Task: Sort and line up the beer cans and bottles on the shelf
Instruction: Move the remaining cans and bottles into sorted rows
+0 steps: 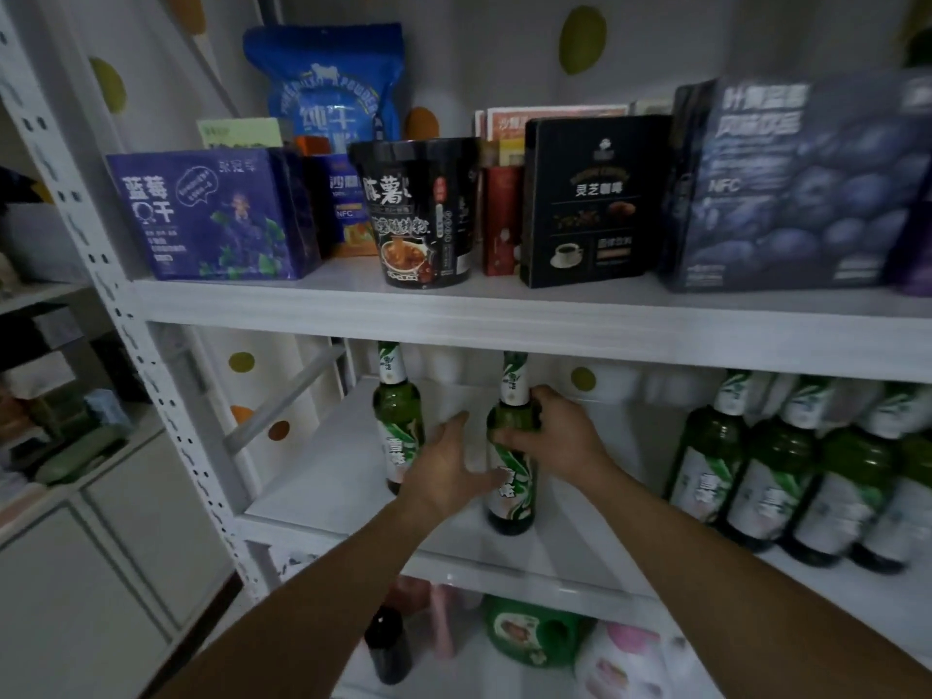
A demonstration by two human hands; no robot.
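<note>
Beer bottle (512, 514), green glass with a white and green label, stands upright on the middle shelf (323, 476) near its front edge. The right hand (555, 436) grips it at the shoulder, fingers curled round the glass just below the neck; the top of the neck rises close under the upper shelf (504, 320).

A second bottle (397, 416) of the same kind stands upright to the left and further back, apart from the first. The left hand (446, 471) lies between the two, fingers spread wide and holding nothing, one finger stretched to the label of the gripped one; it hides the lower part of the second bottle, and whether it touches that glass cannot be told.

At the right end of the same shelf a group of bottles (771, 476), at least four, stands upright and packed side by side, well apart from the right hand; bare board lies between them, and more bare board runs from the second bottle to the left post (174, 426).

The upper shelf carries a purple box (212, 214), a blue bag (328, 83) behind it, a black cup (418, 209), a black box (590, 204) and a large blue box (807, 194), all crowded toward the front edge. Below the middle shelf stand a dark bottle (388, 643) and a green jug (529, 633).
</note>
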